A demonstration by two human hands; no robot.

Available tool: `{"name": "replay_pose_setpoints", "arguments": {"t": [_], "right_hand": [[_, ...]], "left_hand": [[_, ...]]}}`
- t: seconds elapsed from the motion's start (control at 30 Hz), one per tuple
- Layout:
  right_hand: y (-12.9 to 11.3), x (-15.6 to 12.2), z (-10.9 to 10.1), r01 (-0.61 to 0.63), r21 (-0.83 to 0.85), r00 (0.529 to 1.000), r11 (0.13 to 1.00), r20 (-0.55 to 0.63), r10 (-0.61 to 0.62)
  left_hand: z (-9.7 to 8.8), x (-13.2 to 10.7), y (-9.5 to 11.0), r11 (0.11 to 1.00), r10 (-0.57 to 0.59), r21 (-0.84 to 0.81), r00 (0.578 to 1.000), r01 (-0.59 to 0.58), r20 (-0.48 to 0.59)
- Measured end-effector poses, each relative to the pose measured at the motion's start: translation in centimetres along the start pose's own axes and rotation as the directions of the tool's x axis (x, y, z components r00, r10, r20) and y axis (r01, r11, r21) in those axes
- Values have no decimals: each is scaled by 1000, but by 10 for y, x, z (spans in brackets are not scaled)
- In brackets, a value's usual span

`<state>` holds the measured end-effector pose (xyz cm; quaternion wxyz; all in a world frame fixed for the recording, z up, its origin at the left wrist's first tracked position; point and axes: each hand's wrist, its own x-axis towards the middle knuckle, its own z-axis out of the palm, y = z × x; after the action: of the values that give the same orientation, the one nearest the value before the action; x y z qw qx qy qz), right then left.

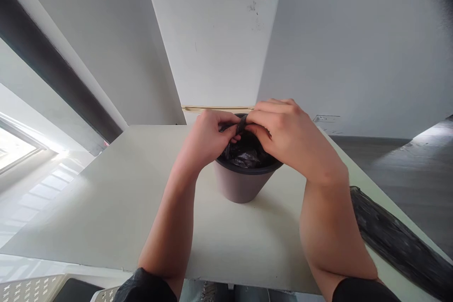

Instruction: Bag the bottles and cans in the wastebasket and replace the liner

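A mauve trash can (239,184) with a dark rim stands upright on the white table (148,198). Inside it sits a black plastic bag (247,156), its top gathered into a twisted strand above the opening. My left hand (210,134) pinches this strand from the left, thumb and fingers closed on it. From the right, my right hand (283,130) grips the same strand, fingers curled together just over the rim. The two hands almost meet there. How the strand is wound between the fingertips is partly hidden.
Another black plastic bag (396,240), folded long, lies along the table's right edge. Behind the table stands a white refrigerator (215,37) with scuffed paint. A cream-coloured perforated item (31,290) is below the table's front left edge.
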<state>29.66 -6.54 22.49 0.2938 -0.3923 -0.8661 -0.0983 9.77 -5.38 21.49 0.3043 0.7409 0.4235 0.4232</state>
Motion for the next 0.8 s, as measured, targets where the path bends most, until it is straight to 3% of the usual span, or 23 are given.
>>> {"name": "replay_pose_setpoints", "arguments": {"t": [0.23, 0.37, 0.67, 0.8], "right_hand": [[5, -4, -5, -61, 173, 998, 983, 16, 59], [8, -5, -8, -87, 204, 996, 975, 52, 78], [18, -9, -12, -129, 218, 989, 968, 93, 111], [22, -10, -15, -154, 238, 984, 959, 120, 128]], "left_hand": [[-3, -2, 4, 995, -6, -98, 984, -12, -179], [-6, -3, 9, 979, -30, -203, 986, -4, -165], [-12, -3, 9, 964, -46, -265, 985, 0, -167], [-16, -3, 5, 959, 4, -278, 984, -54, -177]]}}
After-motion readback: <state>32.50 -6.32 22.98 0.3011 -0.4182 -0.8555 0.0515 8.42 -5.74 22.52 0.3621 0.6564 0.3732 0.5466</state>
